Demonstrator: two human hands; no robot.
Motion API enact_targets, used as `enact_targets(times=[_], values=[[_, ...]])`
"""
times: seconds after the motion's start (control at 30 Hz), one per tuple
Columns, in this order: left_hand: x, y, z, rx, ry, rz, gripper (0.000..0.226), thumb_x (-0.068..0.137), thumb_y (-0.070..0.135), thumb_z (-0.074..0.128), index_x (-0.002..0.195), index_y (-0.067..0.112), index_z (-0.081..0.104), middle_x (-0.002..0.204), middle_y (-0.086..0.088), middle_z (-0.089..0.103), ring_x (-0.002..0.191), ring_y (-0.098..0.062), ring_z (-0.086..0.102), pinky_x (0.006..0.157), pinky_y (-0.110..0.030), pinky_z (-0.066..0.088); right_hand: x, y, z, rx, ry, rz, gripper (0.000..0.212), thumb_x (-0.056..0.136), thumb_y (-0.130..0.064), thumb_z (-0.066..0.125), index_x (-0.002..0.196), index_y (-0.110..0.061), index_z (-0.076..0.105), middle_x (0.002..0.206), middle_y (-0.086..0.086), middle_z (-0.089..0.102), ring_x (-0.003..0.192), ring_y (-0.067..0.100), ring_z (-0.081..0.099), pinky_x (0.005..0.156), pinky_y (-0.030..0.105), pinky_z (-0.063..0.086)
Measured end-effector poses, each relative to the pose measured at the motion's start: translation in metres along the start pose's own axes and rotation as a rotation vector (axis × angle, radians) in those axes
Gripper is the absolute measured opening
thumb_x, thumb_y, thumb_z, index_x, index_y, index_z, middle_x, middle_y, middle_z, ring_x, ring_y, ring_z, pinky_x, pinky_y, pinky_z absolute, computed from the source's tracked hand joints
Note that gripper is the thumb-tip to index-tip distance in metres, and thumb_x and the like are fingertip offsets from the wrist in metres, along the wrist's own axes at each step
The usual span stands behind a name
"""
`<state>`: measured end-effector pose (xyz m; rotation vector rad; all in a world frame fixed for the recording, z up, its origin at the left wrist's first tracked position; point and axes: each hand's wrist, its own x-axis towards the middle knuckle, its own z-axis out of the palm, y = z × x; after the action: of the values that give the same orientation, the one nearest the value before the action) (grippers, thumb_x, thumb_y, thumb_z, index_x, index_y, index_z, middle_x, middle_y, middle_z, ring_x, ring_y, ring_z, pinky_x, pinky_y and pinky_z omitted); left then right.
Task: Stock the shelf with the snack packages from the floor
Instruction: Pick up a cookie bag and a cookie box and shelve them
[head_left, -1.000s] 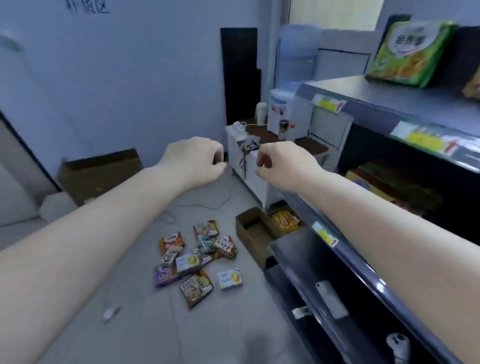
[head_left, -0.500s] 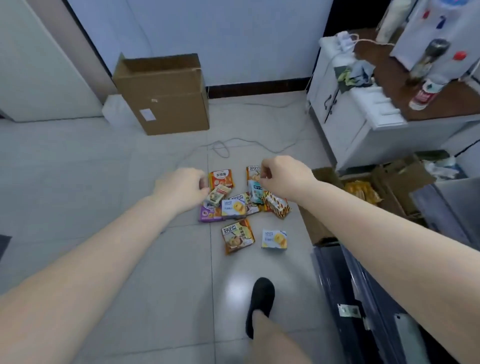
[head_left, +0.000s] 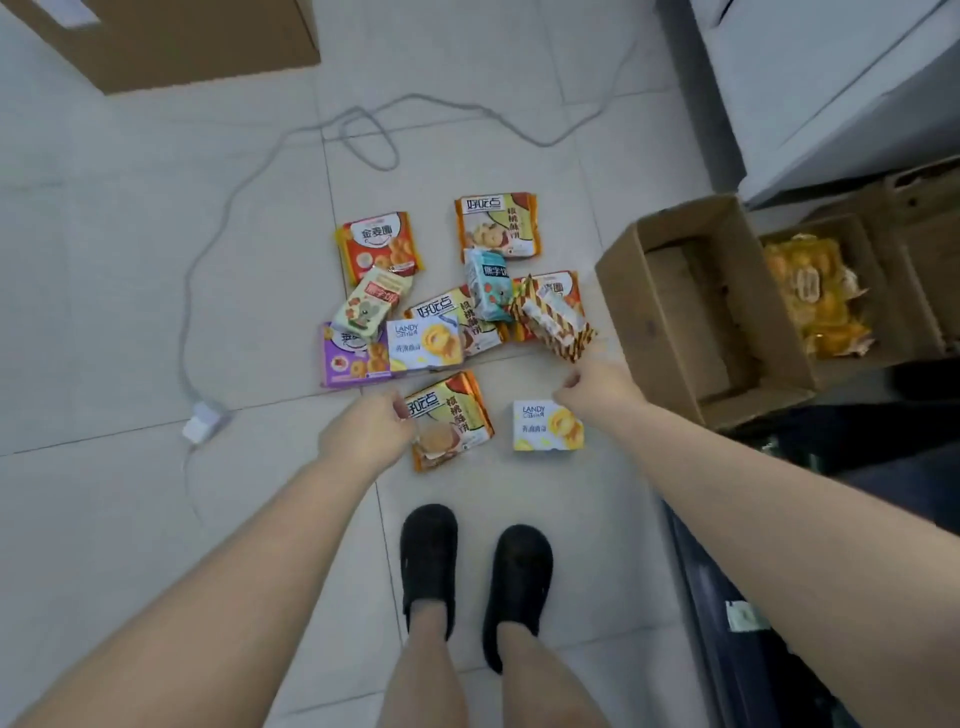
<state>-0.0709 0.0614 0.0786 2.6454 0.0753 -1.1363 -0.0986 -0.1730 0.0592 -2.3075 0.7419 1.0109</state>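
Observation:
Several snack packages lie in a loose pile (head_left: 441, 312) on the tiled floor ahead of my feet. Nearest me are an orange cookie package (head_left: 457, 415) and a small white LANDY box (head_left: 545, 428). My left hand (head_left: 366, 434) hangs at the orange package's left edge with its fingers curled in; I cannot tell whether it touches the package. My right hand (head_left: 597, 389) hovers just above the white box's upper right corner, fingers also curled, holding nothing. The dark shelf (head_left: 727, 597) runs along the lower right.
An open empty cardboard box (head_left: 623, 270) stands right of the pile, and beside it a box with yellow snack bags (head_left: 815, 296). A grey cable (head_left: 363, 119) and its adapter (head_left: 202, 421) lie at left. A closed carton (head_left: 182, 47) sits top left. My black shoes (head_left: 428, 556) are below the pile.
My view has tipped down from the shelf to the floor and closed in on the pile. Both hands have come down to the nearest packages.

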Motion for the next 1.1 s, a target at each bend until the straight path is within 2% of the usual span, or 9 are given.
enact_targets(times=[0.17,0.3,0.5,0.6,0.7,0.87,0.93,0.97,1.1], values=[[0.120,-0.028,0.120,0.109,-0.117,-0.139,0.029,0.088,0.026,0.047,0.116,0.016,0.052,0.119,-0.007,0.061,0.109,-0.026,0.058,0.075,-0.027,0.039,0.126,0.071,0.108,0.024,-0.042,0.205,0.033,0.083,-0.030,0.062,0.109,-0.011,0.058,0.108,0.011,0.063,0.099,0.028,0.060,0.066,0.026,0.042],[0.188,-0.065,0.192,0.181,-0.171,-0.246,0.022,0.091,0.028,0.044,0.108,0.015,0.050,0.110,-0.009,0.060,0.105,-0.028,0.058,0.076,-0.028,0.039,0.197,0.122,0.179,0.041,-0.027,0.330,0.046,0.079,-0.036,0.064,0.119,-0.015,0.058,0.115,0.008,0.064,0.105,0.026,0.061,0.076,0.027,0.042],[0.256,-0.094,0.259,-0.269,-0.131,-0.403,0.035,0.095,0.013,0.044,0.125,-0.005,0.046,0.127,-0.026,0.053,0.110,-0.038,0.052,0.082,-0.035,0.039,0.263,0.161,0.231,0.338,0.104,0.421,0.079,0.065,-0.039,0.080,0.129,-0.008,0.044,0.123,0.008,0.060,0.111,0.026,0.059,0.086,0.032,0.046],[0.274,-0.093,0.277,-0.557,-0.081,-0.418,0.045,0.091,0.018,0.054,0.132,0.004,0.043,0.131,-0.020,0.054,0.119,-0.037,0.051,0.096,-0.042,0.043,0.277,0.170,0.236,0.505,0.099,0.391,0.066,0.060,-0.036,0.084,0.115,-0.010,0.057,0.113,0.002,0.065,0.104,0.022,0.062,0.088,0.031,0.049],[0.285,-0.093,0.284,-0.686,0.013,-0.380,0.052,0.086,0.013,0.062,0.131,0.007,0.037,0.122,-0.011,0.056,0.114,-0.033,0.053,0.094,-0.044,0.046,0.281,0.163,0.241,0.783,0.075,0.329,0.053,0.070,-0.021,0.080,0.108,-0.014,0.043,0.094,-0.006,0.057,0.095,0.020,0.057,0.081,0.032,0.046],[0.296,-0.096,0.277,-0.562,0.108,-0.351,0.033,0.088,0.010,0.057,0.119,0.005,0.047,0.117,-0.020,0.060,0.107,-0.037,0.058,0.093,-0.048,0.049,0.287,0.155,0.238,0.939,0.011,0.314,0.055,0.070,-0.026,0.079,0.110,-0.014,0.043,0.095,-0.004,0.058,0.080,0.011,0.059,0.065,0.025,0.045],[0.294,-0.102,0.275,-0.529,0.115,-0.341,0.029,0.090,0.009,0.052,0.119,0.008,0.049,0.117,-0.019,0.061,0.106,-0.037,0.057,0.091,-0.046,0.050,0.286,0.159,0.235,0.948,-0.101,0.333,0.075,0.057,-0.039,0.082,0.119,-0.013,0.051,0.110,0.001,0.065,0.089,0.015,0.065,0.079,0.030,0.053],[0.291,-0.106,0.274,-0.512,0.118,-0.330,0.029,0.090,0.008,0.049,0.119,0.008,0.049,0.117,-0.020,0.061,0.105,-0.038,0.058,0.090,-0.046,0.050,0.284,0.161,0.233,0.945,-0.154,0.324,0.072,0.058,-0.038,0.081,0.120,-0.012,0.056,0.113,0.005,0.067,0.092,0.018,0.066,0.084,0.033,0.054],[0.273,-0.119,0.262,-0.405,0.166,-0.253,0.029,0.090,0.005,0.046,0.120,0.008,0.049,0.118,-0.018,0.061,0.100,-0.036,0.057,0.078,-0.037,0.044,0.264,0.163,0.223,0.935,-0.229,0.258,0.041,0.080,-0.018,0.069,0.117,-0.006,0.058,0.096,0.008,0.068,0.077,0.018,0.065,0.070,0.026,0.052]])
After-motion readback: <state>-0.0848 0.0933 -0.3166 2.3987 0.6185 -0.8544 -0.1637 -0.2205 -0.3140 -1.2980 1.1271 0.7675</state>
